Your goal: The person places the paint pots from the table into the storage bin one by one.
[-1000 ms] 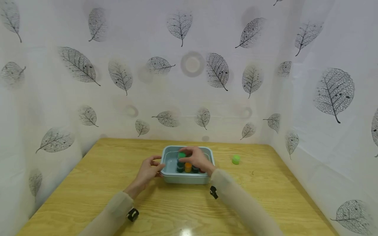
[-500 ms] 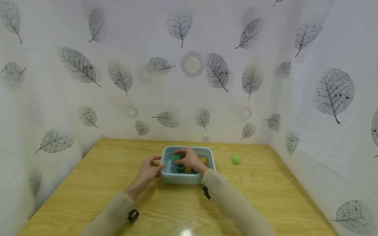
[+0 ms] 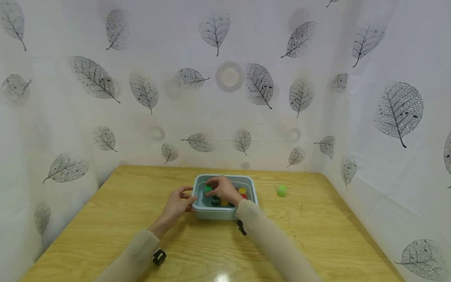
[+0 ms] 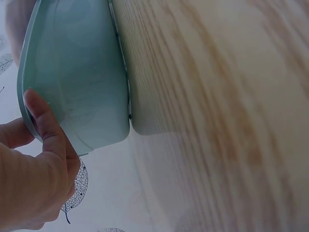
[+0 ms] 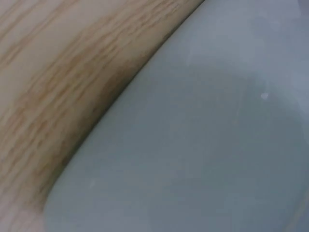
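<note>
A pale blue-green plastic box (image 3: 221, 214) stands on the table with several small colour-topped jars inside. My left hand (image 3: 177, 203) holds the box's left end at the rim, and the left wrist view shows that hand's fingers (image 4: 46, 118) against the rim and outer wall. Reaching over the front wall, my right hand (image 3: 224, 188) pinches a green-topped jar (image 3: 208, 189) in the left half of the box. Close by are a dark green jar (image 3: 215, 201) and an orange jar (image 3: 224, 203), partly covered by the hand. The right wrist view holds only the box's outer wall (image 5: 183, 145) and the table.
At the box's right end sit a yellow-topped jar (image 3: 242, 190) and something red (image 3: 244, 196). A lime-green jar (image 3: 281, 190) stands alone on the wooden table (image 3: 317, 235), right of the box. A leaf-print curtain (image 3: 225, 109) hangs behind and along both sides.
My right hand has moved left inside the box with the green-topped jar, uncovering the yellow and red tops at the right. The left hand and the box have stayed put.
</note>
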The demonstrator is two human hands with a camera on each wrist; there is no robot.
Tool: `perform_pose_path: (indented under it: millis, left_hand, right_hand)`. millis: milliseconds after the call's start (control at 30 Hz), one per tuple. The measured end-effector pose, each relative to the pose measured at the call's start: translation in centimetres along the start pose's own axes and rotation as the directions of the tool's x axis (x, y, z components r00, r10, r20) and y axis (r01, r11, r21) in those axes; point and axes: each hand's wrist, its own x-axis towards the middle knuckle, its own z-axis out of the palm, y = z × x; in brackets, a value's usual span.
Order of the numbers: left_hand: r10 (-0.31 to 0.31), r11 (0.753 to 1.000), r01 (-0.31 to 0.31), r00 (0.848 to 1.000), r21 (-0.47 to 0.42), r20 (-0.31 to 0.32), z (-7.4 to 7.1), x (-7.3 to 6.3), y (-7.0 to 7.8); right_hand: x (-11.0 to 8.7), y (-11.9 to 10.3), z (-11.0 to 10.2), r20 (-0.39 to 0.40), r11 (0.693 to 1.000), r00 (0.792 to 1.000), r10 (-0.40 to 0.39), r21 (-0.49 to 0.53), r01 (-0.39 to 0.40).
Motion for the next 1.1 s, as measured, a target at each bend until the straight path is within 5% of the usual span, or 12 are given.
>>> perform_pose_path:
  millis: [633,1100]
  left_hand:
    - [0.02,1.0,-0.02,1.0,-0.002,0.002,0.1,0.0,-0.1]
    - [0.026,1.0,-0.026,1.0,0.003,0.01,0.0,-0.2,0.0]
  right_hand:
    - [1.1,0.7,0.6,0.024,0.996,1.0,0.0,-0.091,0.002]
    - [1.0,0.7,1.0,-0.033,0.994,0.999,0.035,-0.101,-0.038]
